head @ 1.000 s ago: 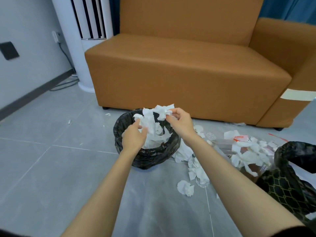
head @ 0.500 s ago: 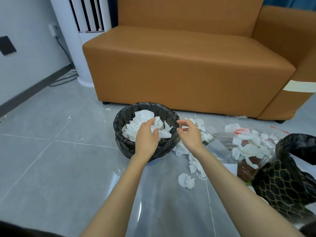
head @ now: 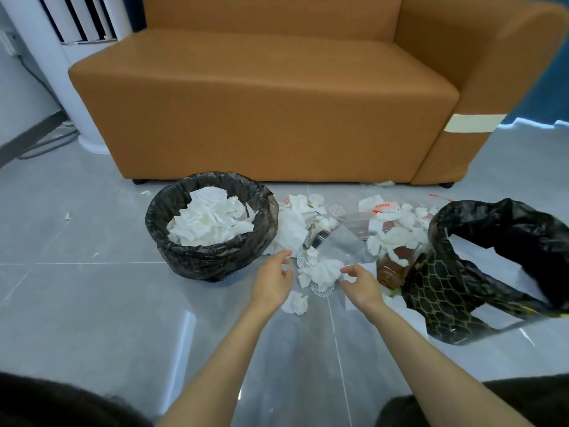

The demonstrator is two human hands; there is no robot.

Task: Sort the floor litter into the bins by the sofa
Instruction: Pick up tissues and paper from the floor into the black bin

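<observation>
Head cam: L hand (head: 272, 280) & R hand (head: 361, 283) flank crumpled tissue (head: 321, 271) on floor, fingers loose, holding nothing.

An orange-brown sofa (head: 261, 103) stands on the glossy grey tiled floor (head: 92, 303), a pale tape strip (head: 471, 123) across its right arm. Just to its left stands a white slatted tower unit (head: 74, 87), with cables (head: 46, 143) trailing beside its base along the dark skirting (head: 27, 137).
</observation>
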